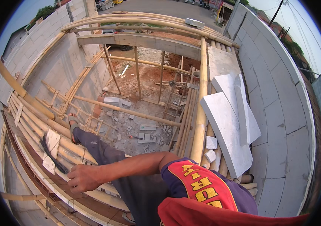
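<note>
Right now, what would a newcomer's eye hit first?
The drop: center frame opens onto a rubble-strewn floor below, with a sandaled foot on bamboo poles at its left edge. Then the pale slabs stacked right of center, and lower left the right hand at one end of a bundle of black strands.

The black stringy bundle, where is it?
In the head view, the black bundle is at lower left, across a pale board on the bamboo poles, its lower end close to the right hand.
</note>
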Demonstrator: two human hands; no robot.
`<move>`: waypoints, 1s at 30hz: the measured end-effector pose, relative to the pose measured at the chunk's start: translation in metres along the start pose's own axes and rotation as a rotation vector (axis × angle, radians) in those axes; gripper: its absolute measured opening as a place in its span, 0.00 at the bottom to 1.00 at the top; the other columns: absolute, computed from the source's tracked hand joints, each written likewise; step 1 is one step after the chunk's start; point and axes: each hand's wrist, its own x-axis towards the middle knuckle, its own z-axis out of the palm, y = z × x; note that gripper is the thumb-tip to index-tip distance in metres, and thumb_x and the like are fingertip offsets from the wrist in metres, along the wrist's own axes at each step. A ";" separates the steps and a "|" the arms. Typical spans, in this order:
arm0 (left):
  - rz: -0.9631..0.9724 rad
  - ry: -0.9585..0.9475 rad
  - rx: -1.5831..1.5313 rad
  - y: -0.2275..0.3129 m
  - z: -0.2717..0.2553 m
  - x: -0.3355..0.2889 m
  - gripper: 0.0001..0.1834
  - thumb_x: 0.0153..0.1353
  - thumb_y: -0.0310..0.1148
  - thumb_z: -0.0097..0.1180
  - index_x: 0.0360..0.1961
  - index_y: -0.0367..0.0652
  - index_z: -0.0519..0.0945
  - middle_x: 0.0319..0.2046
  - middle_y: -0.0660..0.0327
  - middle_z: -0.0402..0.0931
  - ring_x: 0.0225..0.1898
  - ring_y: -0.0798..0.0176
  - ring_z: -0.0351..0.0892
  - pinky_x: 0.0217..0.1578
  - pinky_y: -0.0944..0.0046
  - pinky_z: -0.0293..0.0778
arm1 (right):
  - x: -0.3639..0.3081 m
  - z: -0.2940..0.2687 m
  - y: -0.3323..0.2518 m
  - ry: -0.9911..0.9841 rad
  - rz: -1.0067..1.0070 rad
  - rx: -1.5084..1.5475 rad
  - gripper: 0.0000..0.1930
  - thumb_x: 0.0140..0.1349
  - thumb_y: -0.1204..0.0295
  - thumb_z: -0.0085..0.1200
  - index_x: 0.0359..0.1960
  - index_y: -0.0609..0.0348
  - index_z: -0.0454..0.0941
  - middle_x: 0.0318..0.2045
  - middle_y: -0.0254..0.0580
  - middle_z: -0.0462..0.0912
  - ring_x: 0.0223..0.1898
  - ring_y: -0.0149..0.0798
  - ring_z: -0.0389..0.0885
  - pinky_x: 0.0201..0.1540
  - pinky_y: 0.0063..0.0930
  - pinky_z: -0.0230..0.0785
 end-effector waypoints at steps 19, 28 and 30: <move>0.440 -0.070 0.745 -0.013 -0.015 0.009 0.13 0.64 0.32 0.53 0.46 0.36 0.80 0.42 0.43 0.78 0.44 0.42 0.76 0.48 0.49 0.72 | 0.001 0.004 0.003 -0.052 -0.025 0.011 0.06 0.40 0.64 0.58 0.17 0.45 0.74 0.23 0.27 0.74 0.31 0.37 0.76 0.27 0.36 0.68; 0.513 0.425 0.903 0.015 -0.005 0.000 0.13 0.65 0.30 0.51 0.46 0.37 0.81 0.42 0.43 0.78 0.45 0.40 0.74 0.49 0.48 0.70 | -0.011 0.003 -0.014 -0.843 0.417 0.167 0.05 0.52 0.66 0.60 0.27 0.51 0.86 0.26 0.38 0.84 0.32 0.45 0.83 0.32 0.41 0.72; 0.448 0.490 0.982 0.024 -0.002 -0.004 0.13 0.65 0.29 0.51 0.47 0.37 0.81 0.43 0.44 0.78 0.47 0.40 0.74 0.50 0.49 0.70 | -0.009 -0.001 -0.012 -1.041 0.281 0.576 0.08 0.54 0.64 0.61 0.30 0.52 0.88 0.29 0.37 0.87 0.33 0.44 0.85 0.32 0.37 0.74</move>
